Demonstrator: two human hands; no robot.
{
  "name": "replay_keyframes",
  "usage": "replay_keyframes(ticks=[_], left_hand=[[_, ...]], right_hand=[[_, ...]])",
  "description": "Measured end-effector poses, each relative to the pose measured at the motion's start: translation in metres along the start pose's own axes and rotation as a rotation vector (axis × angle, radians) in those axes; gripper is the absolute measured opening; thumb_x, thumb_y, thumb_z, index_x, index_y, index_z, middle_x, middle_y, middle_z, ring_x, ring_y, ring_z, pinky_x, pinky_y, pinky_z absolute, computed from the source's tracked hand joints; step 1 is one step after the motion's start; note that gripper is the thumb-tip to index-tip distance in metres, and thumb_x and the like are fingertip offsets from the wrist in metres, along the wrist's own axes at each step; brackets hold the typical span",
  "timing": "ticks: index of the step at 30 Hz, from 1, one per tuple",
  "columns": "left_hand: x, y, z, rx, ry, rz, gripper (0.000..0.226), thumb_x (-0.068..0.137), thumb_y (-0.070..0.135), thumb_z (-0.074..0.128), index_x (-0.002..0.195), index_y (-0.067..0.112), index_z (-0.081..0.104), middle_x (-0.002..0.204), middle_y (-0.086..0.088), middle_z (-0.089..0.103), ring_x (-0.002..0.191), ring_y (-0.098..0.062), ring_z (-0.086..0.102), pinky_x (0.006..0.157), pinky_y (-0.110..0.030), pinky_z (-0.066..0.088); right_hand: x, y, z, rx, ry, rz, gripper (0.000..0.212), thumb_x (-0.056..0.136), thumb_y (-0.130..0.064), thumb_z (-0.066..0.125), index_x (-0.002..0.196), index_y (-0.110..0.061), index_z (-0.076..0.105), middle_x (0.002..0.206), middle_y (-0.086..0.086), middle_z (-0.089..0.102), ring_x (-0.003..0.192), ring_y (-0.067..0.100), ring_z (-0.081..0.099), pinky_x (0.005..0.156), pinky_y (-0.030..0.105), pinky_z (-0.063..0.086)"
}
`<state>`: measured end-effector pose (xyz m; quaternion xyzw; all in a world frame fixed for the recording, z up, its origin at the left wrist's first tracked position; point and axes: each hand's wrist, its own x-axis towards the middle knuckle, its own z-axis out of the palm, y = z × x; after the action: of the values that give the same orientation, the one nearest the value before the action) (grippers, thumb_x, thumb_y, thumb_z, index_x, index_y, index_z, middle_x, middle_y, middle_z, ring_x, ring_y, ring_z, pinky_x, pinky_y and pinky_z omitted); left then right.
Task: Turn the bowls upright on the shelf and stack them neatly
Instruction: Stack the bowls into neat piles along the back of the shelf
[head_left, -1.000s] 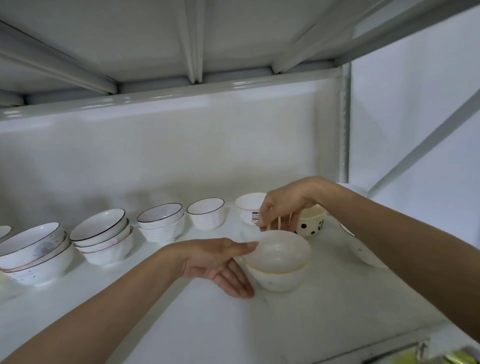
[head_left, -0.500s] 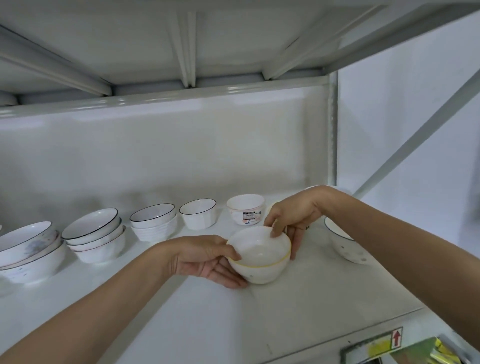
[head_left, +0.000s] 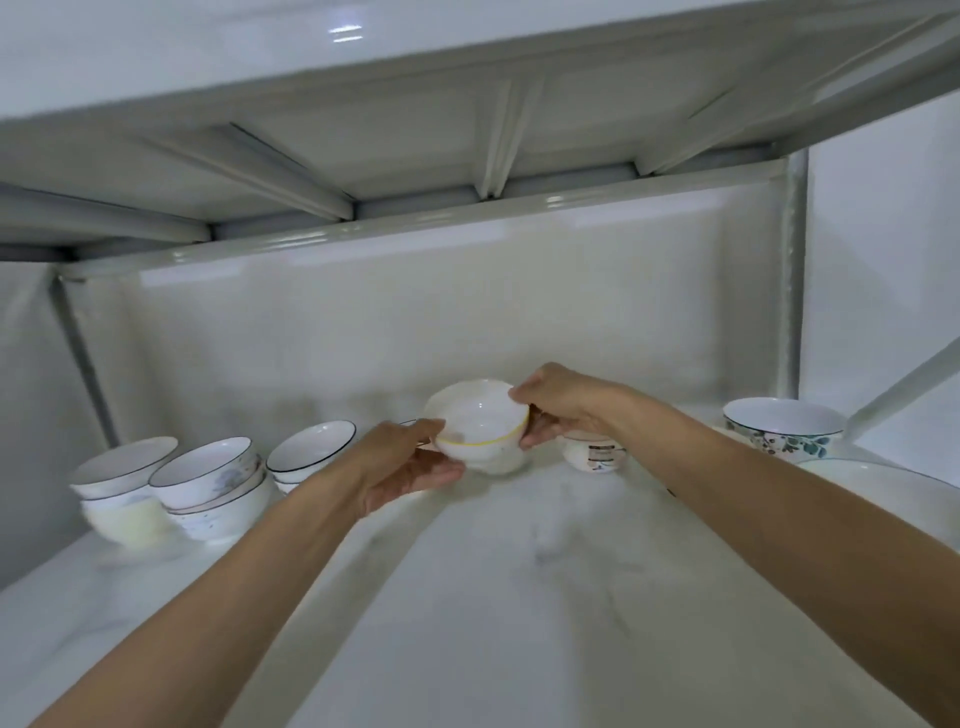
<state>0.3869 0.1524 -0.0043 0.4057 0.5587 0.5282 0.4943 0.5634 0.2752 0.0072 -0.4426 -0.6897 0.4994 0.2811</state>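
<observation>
A white bowl with a yellow rim line (head_left: 480, 428) is held upright above the white shelf (head_left: 519, 597), tilted slightly toward me. My left hand (head_left: 410, 465) cups its left side from below, thumb on the rim. My right hand (head_left: 558, 408) pinches its right rim, fingers under the side. To the left stand upright stacks: black-rimmed bowls (head_left: 311, 449), patterned bowls (head_left: 213, 486) and a further stack (head_left: 122, 488). A small labelled bowl (head_left: 597, 457) sits just right of the held bowl.
A floral-patterned bowl (head_left: 784, 428) stands at the right, and a large white bowl rim (head_left: 893, 483) shows at the right edge. The upper shelf's underside (head_left: 467, 130) hangs low overhead. The shelf's back panel (head_left: 415, 322) is close behind the bowls.
Both hands have lifted the yellow-rimmed bowl off the shelf and carried it back and up. The view has swung left, showing more stacks on the left.
</observation>
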Motion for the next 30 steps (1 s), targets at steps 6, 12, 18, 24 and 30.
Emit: replay_keyframes(ticks=[6,12,18,24,30], left_hand=[[0.022,0.005,-0.025,-0.073,0.231,0.207,0.014,0.084,-0.009,0.057,0.097,-0.010,0.062,0.091,-0.013,0.056,0.066,-0.018,0.069,0.089,-0.039,0.057],[0.046,-0.010,-0.037,0.037,0.365,0.263,0.018,0.081,-0.011,0.056,0.097,-0.013,0.063,0.096,-0.019,0.063,0.087,-0.027,0.066,0.072,-0.019,0.057],[0.053,-0.021,-0.048,0.157,0.394,0.243,0.018,0.085,-0.011,0.044,0.082,0.003,0.055,0.078,-0.009,0.045,0.068,-0.020,0.045,0.073,-0.025,0.047],[0.054,-0.029,-0.045,0.146,0.397,0.211,0.012,0.089,-0.009,0.046,0.095,-0.002,0.053,0.071,-0.007,0.045,0.065,-0.017,0.046,0.075,-0.031,0.053],[0.060,-0.035,-0.044,0.150,0.364,0.170,0.028,0.090,-0.007,0.048,0.118,-0.008,0.054,0.080,-0.008,0.049,0.069,-0.018,0.050,0.077,-0.034,0.055]], right_hand=[[0.038,-0.030,0.047,-0.054,0.160,-0.102,0.028,0.090,-0.002,0.040,0.110,0.008,0.057,0.064,0.018,0.061,0.051,0.029,0.062,0.072,0.044,0.061],[0.061,-0.032,0.076,-0.174,0.245,-0.158,0.033,0.088,-0.004,0.038,0.111,0.001,0.061,0.084,0.016,0.065,0.047,0.022,0.062,0.057,0.026,0.056],[0.077,-0.022,0.094,-0.201,0.265,-0.146,0.032,0.088,-0.004,0.038,0.113,0.001,0.058,0.104,0.021,0.067,0.052,0.024,0.063,0.064,0.031,0.057],[0.088,-0.016,0.108,-0.287,0.299,-0.130,0.029,0.091,-0.009,0.042,0.113,0.002,0.059,0.111,0.022,0.067,0.101,0.038,0.066,0.091,0.039,0.054],[0.095,-0.013,0.108,-0.403,0.334,-0.103,0.032,0.095,-0.008,0.044,0.124,0.000,0.054,0.127,0.019,0.058,0.120,0.033,0.054,0.091,0.032,0.045]])
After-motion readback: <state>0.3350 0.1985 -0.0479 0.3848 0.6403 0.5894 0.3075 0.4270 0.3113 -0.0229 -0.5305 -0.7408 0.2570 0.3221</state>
